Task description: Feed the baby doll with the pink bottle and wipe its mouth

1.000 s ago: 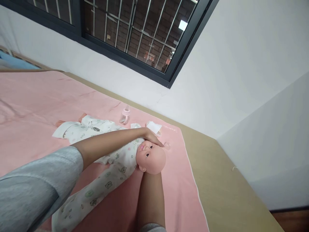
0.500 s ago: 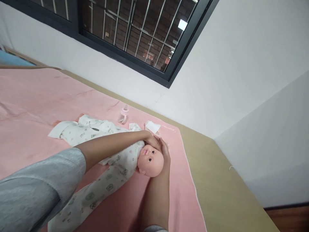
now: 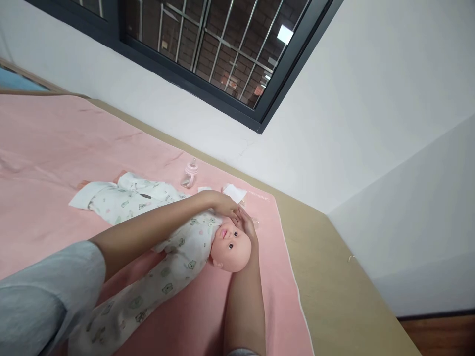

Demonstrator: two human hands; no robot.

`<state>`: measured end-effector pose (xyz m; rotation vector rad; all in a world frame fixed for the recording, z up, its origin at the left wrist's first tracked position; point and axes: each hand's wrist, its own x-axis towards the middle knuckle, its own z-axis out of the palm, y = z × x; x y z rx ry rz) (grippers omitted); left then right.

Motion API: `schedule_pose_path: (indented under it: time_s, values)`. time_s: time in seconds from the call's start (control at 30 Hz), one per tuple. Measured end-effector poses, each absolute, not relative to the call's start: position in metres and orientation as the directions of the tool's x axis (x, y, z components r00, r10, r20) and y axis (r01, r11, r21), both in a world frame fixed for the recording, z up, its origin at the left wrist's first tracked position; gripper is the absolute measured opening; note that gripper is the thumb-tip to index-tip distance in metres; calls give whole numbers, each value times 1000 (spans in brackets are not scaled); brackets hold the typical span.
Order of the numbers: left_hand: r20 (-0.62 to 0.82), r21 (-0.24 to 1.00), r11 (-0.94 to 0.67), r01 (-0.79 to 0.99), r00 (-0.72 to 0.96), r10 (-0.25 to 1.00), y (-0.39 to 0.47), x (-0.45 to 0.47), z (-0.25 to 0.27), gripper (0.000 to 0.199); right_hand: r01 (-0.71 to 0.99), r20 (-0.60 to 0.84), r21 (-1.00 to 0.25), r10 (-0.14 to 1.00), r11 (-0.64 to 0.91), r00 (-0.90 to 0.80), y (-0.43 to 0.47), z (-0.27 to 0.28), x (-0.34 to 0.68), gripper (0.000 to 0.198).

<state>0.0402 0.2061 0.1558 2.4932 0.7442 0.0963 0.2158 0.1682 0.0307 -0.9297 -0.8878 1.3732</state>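
A baby doll (image 3: 232,249) lies on its back on a pink mat (image 3: 274,277), its bald head toward the right. It wears a white printed outfit (image 3: 174,267) with one long sleeve stretched toward me. My left hand (image 3: 221,202) reaches across the doll's chest to the far side of its head, fingers bent together. Beside the crown, my right hand (image 3: 248,225) curves round that far side, its fingertips meeting those of my left. Whatever lies between the fingers is too small and covered to make out. The doll's far ear is hidden.
Behind the doll stands a pink-capped baby bottle (image 3: 190,174). A white wipe or tissue (image 3: 234,193) lies just past my hands, with a clear item partly hidden near it. A beige board (image 3: 319,267) borders the mat; a barred window (image 3: 208,44) is in the wall.
My left hand has drawn back a little to the left, and its forearm has shifted left. My right fingers have straightened slightly. The doll's head has hardly moved.
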Motion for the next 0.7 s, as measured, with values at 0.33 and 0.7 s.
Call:
schedule_pose_path:
  time_s: [0.33,0.7]
  values:
    - [-21,431,-683,590,763,646,190,-37,163,44,-482,-51,-875,999,-39,11,191,24,228,43]
    - [7,425,-676,602,745,667,194,-51,163,43,-301,75,-941,960,158,269,161,41,219,32]
